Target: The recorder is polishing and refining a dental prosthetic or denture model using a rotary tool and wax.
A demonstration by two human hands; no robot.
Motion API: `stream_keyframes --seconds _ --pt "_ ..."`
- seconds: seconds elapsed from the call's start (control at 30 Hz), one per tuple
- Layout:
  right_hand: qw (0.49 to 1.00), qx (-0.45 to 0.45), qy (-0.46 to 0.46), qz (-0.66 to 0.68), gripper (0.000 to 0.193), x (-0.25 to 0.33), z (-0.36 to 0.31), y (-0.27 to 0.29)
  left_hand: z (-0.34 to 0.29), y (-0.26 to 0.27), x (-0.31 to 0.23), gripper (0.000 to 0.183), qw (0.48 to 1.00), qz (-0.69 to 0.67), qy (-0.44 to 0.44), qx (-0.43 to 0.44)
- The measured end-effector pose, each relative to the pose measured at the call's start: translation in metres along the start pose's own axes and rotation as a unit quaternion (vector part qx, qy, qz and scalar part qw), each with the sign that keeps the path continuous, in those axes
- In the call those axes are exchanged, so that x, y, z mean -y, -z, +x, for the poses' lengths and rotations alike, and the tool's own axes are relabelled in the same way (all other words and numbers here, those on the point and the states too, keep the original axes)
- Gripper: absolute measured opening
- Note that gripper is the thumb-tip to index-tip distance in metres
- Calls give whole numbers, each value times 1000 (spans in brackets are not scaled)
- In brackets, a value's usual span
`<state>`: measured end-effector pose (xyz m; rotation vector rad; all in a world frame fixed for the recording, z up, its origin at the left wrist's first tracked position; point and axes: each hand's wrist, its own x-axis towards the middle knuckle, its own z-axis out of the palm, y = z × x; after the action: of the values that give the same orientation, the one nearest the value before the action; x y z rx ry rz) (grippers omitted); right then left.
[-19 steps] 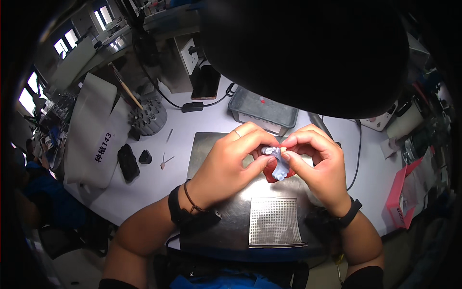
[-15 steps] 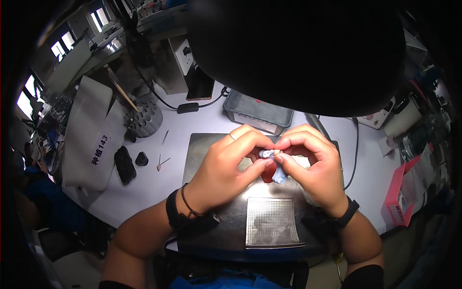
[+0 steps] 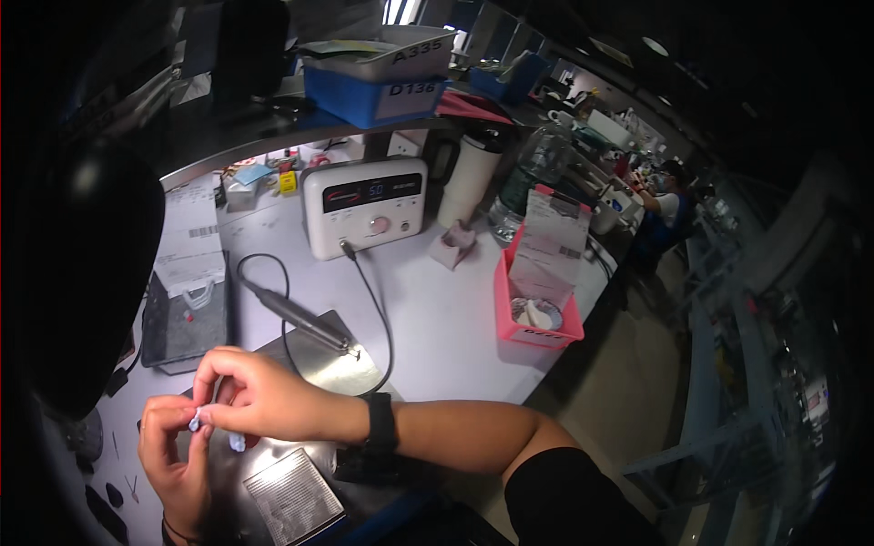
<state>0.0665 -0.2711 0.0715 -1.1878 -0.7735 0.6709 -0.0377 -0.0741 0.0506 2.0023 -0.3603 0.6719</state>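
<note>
My left hand [image 3: 173, 460] and my right hand [image 3: 259, 396] meet at the lower left, fingers and thumbs pinched together. Between their fingertips is a small whitish-blue piece [image 3: 195, 422], too small to name exactly. A pale blue lump [image 3: 238, 442] shows just below my right hand; whether it joins the pinched piece, I cannot tell. Under the hands lies a shiny metal board [image 3: 350, 375], bearing a square mesh metal plate [image 3: 293, 499]. A dark handpiece with a cord [image 3: 300, 317] rests with its tip on the board's far edge.
A white control box [image 3: 364, 207] with a dial stands beyond the hands. Further right are a white tumbler [image 3: 469, 177], a large clear bottle [image 3: 533, 182] and a pink tray [image 3: 539, 332] holding papers and pale casts. A grey tray [image 3: 187, 341] sits left; a black lamp head [image 3: 100, 273] looms nearby. Another person [image 3: 672, 196] sits far right.
The view has swung to the right, so my hands now appear at the lower left and the control box and pink tray show fully. Both hands still pinch the small piece.
</note>
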Motion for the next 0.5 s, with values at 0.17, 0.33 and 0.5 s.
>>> stream_keyframes --seconds 0.17,0.33,0.5 --pt "998 38 -44 6 21 3 4 -4 -5 2 1 27 1000 -23 0 -18" --pt "947 -1 166 -274 20 -8 -1 1 -4 2 -4 34 997 1 -69 -27" --pt "836 -10 356 -418 32 6 0 -1 3 7 -10 44 991 -27 -129 7"
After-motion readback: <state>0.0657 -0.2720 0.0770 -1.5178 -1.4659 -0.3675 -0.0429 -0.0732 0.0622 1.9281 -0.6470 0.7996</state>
